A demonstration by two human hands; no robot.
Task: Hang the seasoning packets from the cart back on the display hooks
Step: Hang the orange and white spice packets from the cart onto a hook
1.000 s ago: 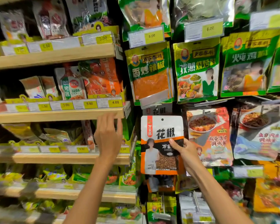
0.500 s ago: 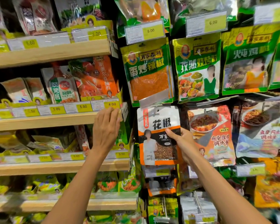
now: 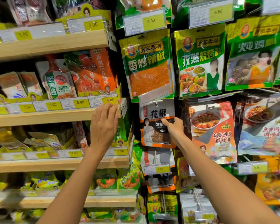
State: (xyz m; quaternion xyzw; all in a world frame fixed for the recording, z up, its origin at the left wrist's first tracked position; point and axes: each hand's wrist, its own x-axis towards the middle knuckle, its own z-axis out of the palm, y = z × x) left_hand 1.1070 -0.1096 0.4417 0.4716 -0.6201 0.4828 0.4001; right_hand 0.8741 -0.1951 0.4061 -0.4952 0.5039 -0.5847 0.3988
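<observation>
My right hand [image 3: 174, 128] pinches the right edge of a white, black and orange peppercorn packet [image 3: 153, 126], thumb across its front. The packet's top sits at a display hook [image 3: 153, 102], just under the clear price holder of the green chili packet [image 3: 148, 65] above. Whether the hole is on the hook I cannot tell. My left hand [image 3: 103, 125] rests with straight fingers on the end of the wooden shelf [image 3: 44, 117] to the left. No cart is in view.
Hanging packets crowd the right: a cumin barbecue packet [image 3: 200, 62], a stewed chicken packet [image 3: 255, 57], a mapo tofu packet [image 3: 213, 131]. More peppercorn packets [image 3: 160, 177] hang below. Wooden shelves with price tags [image 3: 110, 100] and sauce pouches fill the left.
My right hand has lifted the peppercorn packet up and back toward the hook. My left hand has stayed on the shelf end. The view has moved closer to the display.
</observation>
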